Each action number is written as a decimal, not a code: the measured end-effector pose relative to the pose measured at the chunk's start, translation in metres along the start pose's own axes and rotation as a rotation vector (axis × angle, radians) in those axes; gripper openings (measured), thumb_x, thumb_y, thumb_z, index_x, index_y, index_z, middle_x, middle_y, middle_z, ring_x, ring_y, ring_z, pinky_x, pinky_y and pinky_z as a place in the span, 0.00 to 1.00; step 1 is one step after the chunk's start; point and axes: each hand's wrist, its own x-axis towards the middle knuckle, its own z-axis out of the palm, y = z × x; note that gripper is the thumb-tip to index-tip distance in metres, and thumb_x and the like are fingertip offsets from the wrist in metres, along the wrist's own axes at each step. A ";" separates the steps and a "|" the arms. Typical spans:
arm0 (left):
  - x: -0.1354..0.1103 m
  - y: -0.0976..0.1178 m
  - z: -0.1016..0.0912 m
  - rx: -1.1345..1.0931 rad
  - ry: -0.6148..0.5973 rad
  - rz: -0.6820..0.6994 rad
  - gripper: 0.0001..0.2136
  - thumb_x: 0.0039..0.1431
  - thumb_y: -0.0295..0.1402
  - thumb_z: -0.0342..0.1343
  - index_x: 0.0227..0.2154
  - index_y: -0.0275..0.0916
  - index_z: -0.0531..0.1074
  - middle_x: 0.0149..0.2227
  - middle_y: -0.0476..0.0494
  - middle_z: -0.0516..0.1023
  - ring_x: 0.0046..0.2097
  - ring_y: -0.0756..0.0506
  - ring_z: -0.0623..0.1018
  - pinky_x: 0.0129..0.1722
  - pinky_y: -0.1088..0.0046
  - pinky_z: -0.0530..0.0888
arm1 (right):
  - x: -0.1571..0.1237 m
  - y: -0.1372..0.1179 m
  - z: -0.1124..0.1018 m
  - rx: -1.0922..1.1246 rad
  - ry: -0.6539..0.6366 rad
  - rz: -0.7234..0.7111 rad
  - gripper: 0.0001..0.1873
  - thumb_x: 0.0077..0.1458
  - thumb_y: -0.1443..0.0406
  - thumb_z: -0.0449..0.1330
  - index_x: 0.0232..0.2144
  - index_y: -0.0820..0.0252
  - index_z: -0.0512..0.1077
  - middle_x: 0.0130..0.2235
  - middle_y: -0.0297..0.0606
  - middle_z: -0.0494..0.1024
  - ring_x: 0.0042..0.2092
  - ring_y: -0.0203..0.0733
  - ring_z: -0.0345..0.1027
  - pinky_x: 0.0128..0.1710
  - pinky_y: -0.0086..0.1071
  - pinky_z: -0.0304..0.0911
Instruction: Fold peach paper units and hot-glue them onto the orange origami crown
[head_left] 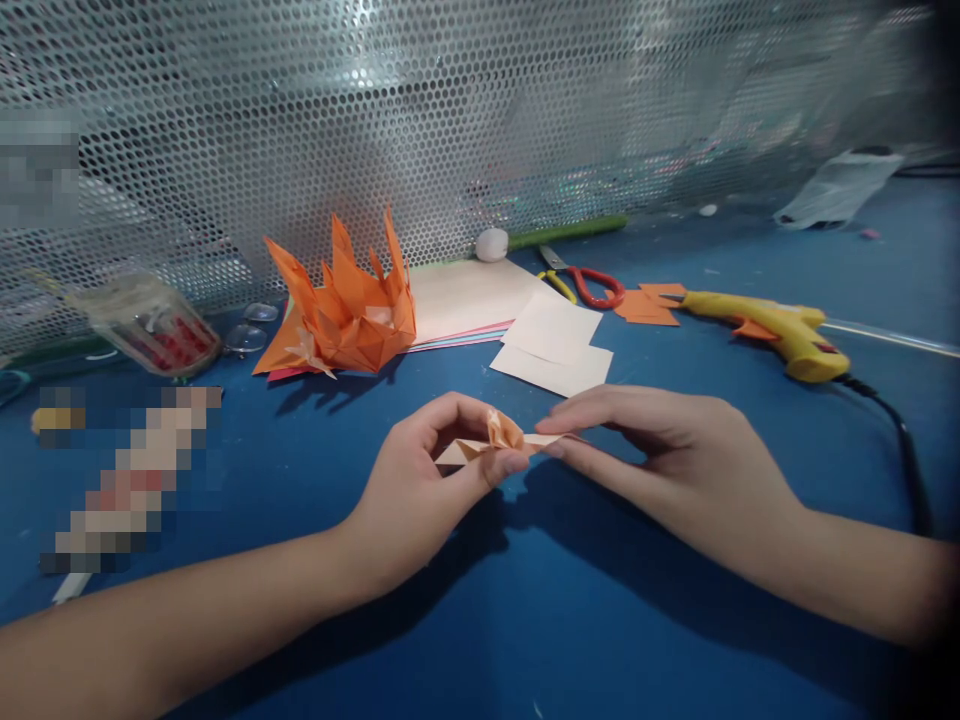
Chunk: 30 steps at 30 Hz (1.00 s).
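Note:
A small folded piece of pale orange paper [499, 438] is held just above the blue table [480, 620] between both hands. My left hand [427, 485] pinches its left part between thumb and curled fingers. Fingers together, my right hand [667, 455] pinches the thin right tip of the same paper. Behind them stands a spiky orange origami model [345, 305].
A stack of pale and coloured paper sheets [472, 295] and two cream squares [555, 345] lie behind the hands. Red-and-yellow scissors [589, 280], orange scraps [649, 303] and a yellow glue gun [780, 335] with a black cord sit at right. A perforated metal screen [450, 120] closes the back. A clear plastic container [150, 325] is at left.

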 end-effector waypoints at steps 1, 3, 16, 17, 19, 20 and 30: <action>-0.001 0.000 0.000 0.022 -0.003 0.011 0.09 0.52 0.30 0.70 0.29 0.39 0.74 0.30 0.54 0.78 0.31 0.54 0.75 0.33 0.83 0.73 | 0.000 0.000 0.000 -0.039 -0.022 -0.044 0.07 0.58 0.60 0.63 0.32 0.53 0.81 0.33 0.36 0.85 0.33 0.41 0.79 0.35 0.31 0.74; -0.002 0.001 0.001 0.070 -0.001 0.034 0.07 0.54 0.30 0.69 0.29 0.40 0.75 0.31 0.53 0.78 0.33 0.53 0.76 0.34 0.82 0.74 | -0.001 0.001 0.001 -0.099 -0.052 -0.129 0.06 0.59 0.64 0.61 0.31 0.53 0.78 0.32 0.36 0.84 0.33 0.39 0.79 0.34 0.30 0.73; -0.006 0.002 0.001 0.150 -0.018 0.050 0.13 0.55 0.33 0.69 0.43 0.41 0.78 0.33 0.51 0.80 0.34 0.50 0.80 0.36 0.78 0.77 | -0.002 -0.008 0.001 0.029 -0.222 -0.060 0.07 0.59 0.63 0.60 0.28 0.55 0.74 0.27 0.33 0.81 0.27 0.36 0.75 0.27 0.26 0.70; -0.006 0.001 0.001 0.134 -0.003 0.044 0.15 0.54 0.33 0.70 0.45 0.42 0.77 0.33 0.52 0.79 0.33 0.51 0.79 0.34 0.79 0.77 | -0.002 -0.008 0.000 0.039 -0.235 -0.030 0.08 0.59 0.62 0.60 0.28 0.55 0.75 0.26 0.33 0.81 0.27 0.36 0.74 0.27 0.26 0.69; -0.005 0.000 0.001 0.104 0.015 0.037 0.17 0.52 0.33 0.71 0.44 0.43 0.76 0.33 0.53 0.79 0.32 0.51 0.79 0.31 0.80 0.76 | -0.001 -0.008 0.000 0.046 -0.261 -0.015 0.10 0.60 0.62 0.59 0.28 0.56 0.75 0.26 0.33 0.80 0.26 0.35 0.73 0.26 0.26 0.68; -0.005 -0.001 0.001 0.098 0.017 0.038 0.16 0.52 0.32 0.71 0.43 0.43 0.76 0.33 0.52 0.79 0.32 0.51 0.79 0.31 0.80 0.76 | -0.001 -0.008 0.000 0.049 -0.276 -0.019 0.10 0.60 0.61 0.59 0.28 0.56 0.75 0.26 0.33 0.80 0.26 0.35 0.72 0.26 0.26 0.68; -0.007 0.000 0.002 0.162 -0.055 0.081 0.12 0.55 0.30 0.68 0.40 0.41 0.74 0.33 0.52 0.81 0.33 0.50 0.80 0.37 0.77 0.77 | -0.002 -0.004 0.004 0.105 -0.253 -0.016 0.13 0.56 0.64 0.61 0.20 0.56 0.67 0.20 0.29 0.73 0.22 0.32 0.65 0.22 0.24 0.62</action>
